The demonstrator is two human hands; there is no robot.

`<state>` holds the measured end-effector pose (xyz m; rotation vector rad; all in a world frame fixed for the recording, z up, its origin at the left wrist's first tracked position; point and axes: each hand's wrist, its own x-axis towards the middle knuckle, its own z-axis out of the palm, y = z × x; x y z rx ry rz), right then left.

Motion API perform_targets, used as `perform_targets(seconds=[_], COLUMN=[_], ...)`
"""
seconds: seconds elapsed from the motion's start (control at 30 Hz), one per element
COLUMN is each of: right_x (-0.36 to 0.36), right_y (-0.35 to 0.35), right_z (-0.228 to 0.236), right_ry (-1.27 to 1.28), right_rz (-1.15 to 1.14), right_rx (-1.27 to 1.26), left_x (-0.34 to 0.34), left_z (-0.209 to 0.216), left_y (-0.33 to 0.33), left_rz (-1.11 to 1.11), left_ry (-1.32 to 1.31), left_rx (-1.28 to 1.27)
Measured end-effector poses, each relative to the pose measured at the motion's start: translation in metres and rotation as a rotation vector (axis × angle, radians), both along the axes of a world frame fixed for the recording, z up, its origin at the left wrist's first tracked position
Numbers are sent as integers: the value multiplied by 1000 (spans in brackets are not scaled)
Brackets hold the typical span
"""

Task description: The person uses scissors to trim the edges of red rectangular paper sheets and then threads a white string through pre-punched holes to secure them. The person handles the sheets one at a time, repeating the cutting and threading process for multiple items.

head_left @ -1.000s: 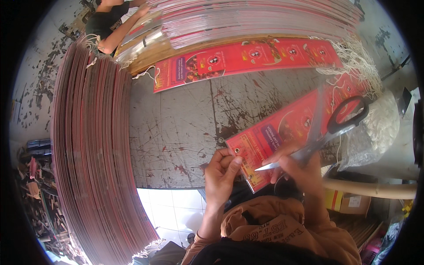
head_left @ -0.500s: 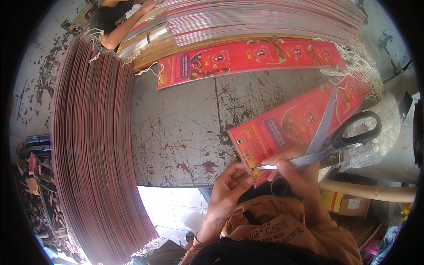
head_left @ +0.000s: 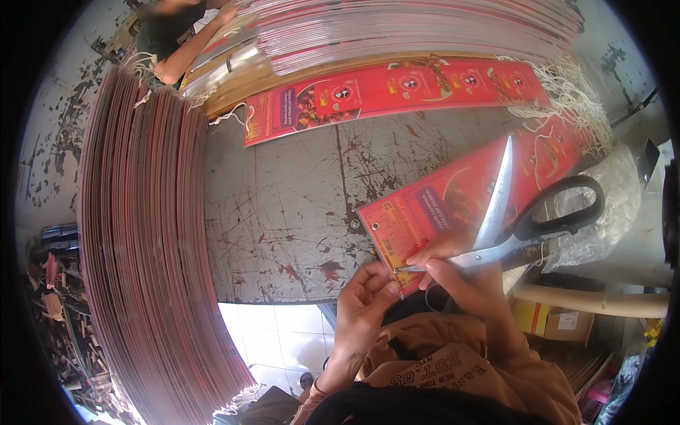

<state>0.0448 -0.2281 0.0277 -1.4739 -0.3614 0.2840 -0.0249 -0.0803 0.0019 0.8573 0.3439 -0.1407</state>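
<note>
A long red printed strip (head_left: 414, 216) in clear plastic lies slantwise on the table, its near end at the edge. My left hand (head_left: 365, 301) pinches that end's lower corner between thumb and fingers. Large scissors (head_left: 489, 253) with black handles are gripped in my right hand (head_left: 471, 283), blades spread. One blade points up across the strip; the other's tip touches the strip close to its lower metal eyelet, beside my left fingertips. A second eyelet (head_left: 375, 225) shows higher on the same end. My right fingers partly hide the strip, and the lower handle loop is mostly hidden.
Another red strip (head_left: 397, 92) lies farther back. A tall stack of strips (head_left: 142, 234) stands on the left, more stacked (head_left: 418, 32) at the back. White cords (head_left: 577, 99) bunch at right above a plastic-wrapped bundle (head_left: 609, 198). A person's arm (head_left: 191, 53) reaches in at far left.
The raised scissor blade has swung a little left, and the lower tip sits slightly farther left at the eyelet end. My left hand keeps its pinch. The whole view has shifted slightly.
</note>
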Motion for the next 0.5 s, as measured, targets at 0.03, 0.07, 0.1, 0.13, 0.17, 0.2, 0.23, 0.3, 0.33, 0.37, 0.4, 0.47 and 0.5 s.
perform_targets(seconds=[0.03,0.07,0.1,0.13,0.17,0.2,0.23,0.3,0.33,0.37,0.4,0.47,0.5], right_x=[0,0,1,1,1,2,3,3,4,4,5,6,6], right_y=[1,1,1,2,2,2,2,4,4,5,6,6,7], right_z=[0,0,0,0,0,-2,-4,-9,-11,-12,-12,-13,-14], right_ry=[9,17,26,36,46,13,-19,-73,-96,-120,-159,-238,-224], right_rz=[-7,-12,-14,-17,-17,-20,-23,-23,-20,-13,-8,1,0], right_rx=[-12,-23,-44,-65,-83,-102,-122,-176,-204,-231,-250,-290,-271], left_x=[1,3,4,4,3,2,1,0,1,1,1,4,5], left_z=[3,7,9,8,8,8,7,5,5,6,8,12,12], left_y=[-1,-2,-2,-3,-3,-4,-6,-9,-9,-9,-9,-13,-14], left_rz=[-3,-5,-7,-10,-11,-12,-5,5,5,9,12,43,57], left_ry=[20,39,58,61,65,68,63,55,84,111,139,188,212], left_rx=[14,29,44,71,101,131,121,90,118,146,174,189,196])
